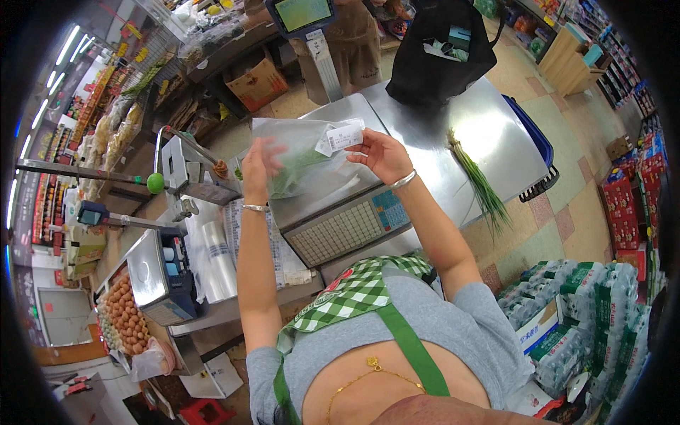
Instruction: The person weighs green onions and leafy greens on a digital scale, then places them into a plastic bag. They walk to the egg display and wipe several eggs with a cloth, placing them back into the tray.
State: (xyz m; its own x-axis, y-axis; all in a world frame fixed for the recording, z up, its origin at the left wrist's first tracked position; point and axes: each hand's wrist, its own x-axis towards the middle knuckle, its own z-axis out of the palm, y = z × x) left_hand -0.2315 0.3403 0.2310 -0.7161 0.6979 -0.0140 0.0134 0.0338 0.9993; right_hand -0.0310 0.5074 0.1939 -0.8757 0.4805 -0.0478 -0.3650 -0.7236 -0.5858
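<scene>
A clear plastic bag [297,172] with green leafy vegetables inside lies over the metal pan of a weighing scale [340,226]. My right hand [383,155] has its fingers at a white printed label [345,136] on the bag's upper right corner. At the bag's left side is my left hand [261,162], raised, its fingers apart and partly blurred; whether it grips the plastic is not clear. To the right, a bunch of green onions [478,186] lies loose on the steel counter [425,159], roots pointing away from me.
A black bag [438,58] stands on the counter's far side, where a person [361,58] stands behind the scale's display [303,13]. Rolls of plastic bags [217,260], a second scale [159,276] and trays of eggs [126,313] are at left. A blue basket [531,138] is beyond the counter's right edge.
</scene>
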